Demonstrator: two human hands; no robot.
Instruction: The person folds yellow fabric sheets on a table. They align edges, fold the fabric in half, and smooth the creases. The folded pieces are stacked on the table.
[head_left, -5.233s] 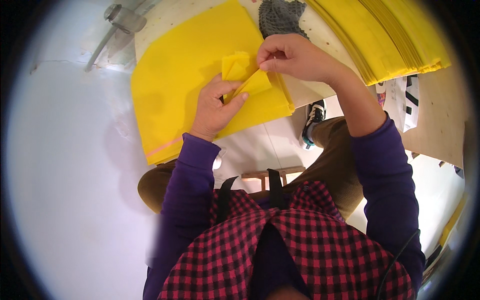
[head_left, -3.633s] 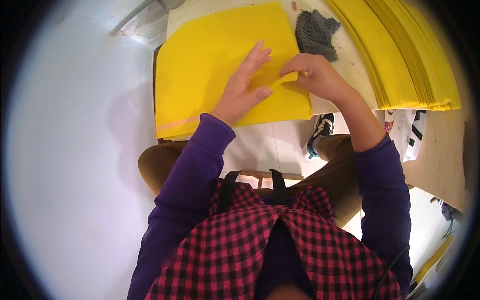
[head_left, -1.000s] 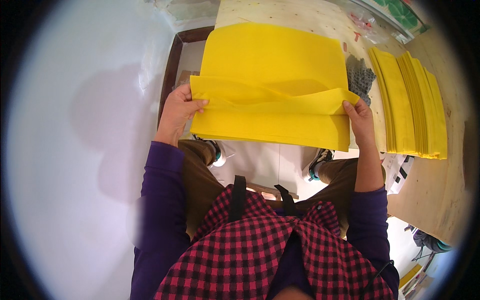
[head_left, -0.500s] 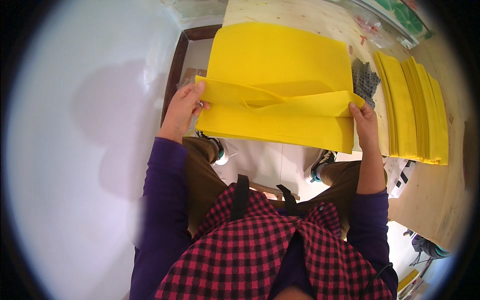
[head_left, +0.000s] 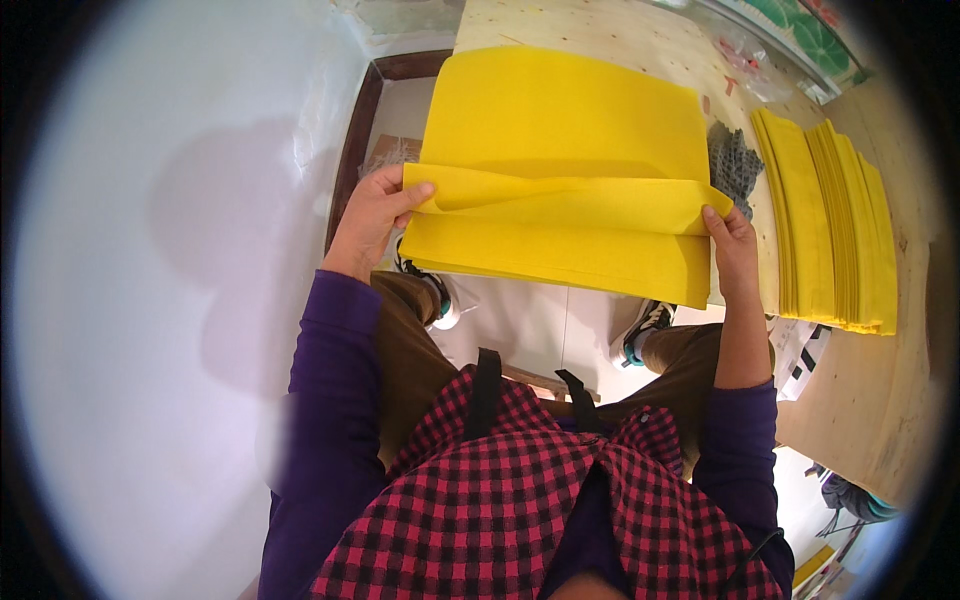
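Observation:
A folded strip of yellow cloth (head_left: 560,203) stretches between my two hands, above a flat pile of yellow cloths (head_left: 560,110) at the table's near edge. At its left end, my left hand (head_left: 382,208) pinches the strip, thumb on top and fingers beneath. My right hand (head_left: 732,238) grips the other end between thumb and fingers, close to the right edge of the pile. Slight creases run along the strip near the left hand. Beneath it, the front of the pile hangs a little over the table edge.
Upright stacks of folded yellow cloths (head_left: 835,225) stand on the wooden table (head_left: 590,25) at the right. A crumpled grey cloth (head_left: 734,165) lies between them and the pile. A white wall (head_left: 170,300) rises close at my left. Clear plastic (head_left: 745,60) lies farther back.
My left hand has shifted slightly right and its thumb now lies over the strip. The strip is straighter and the gap in its middle has closed. My right hand has barely moved.

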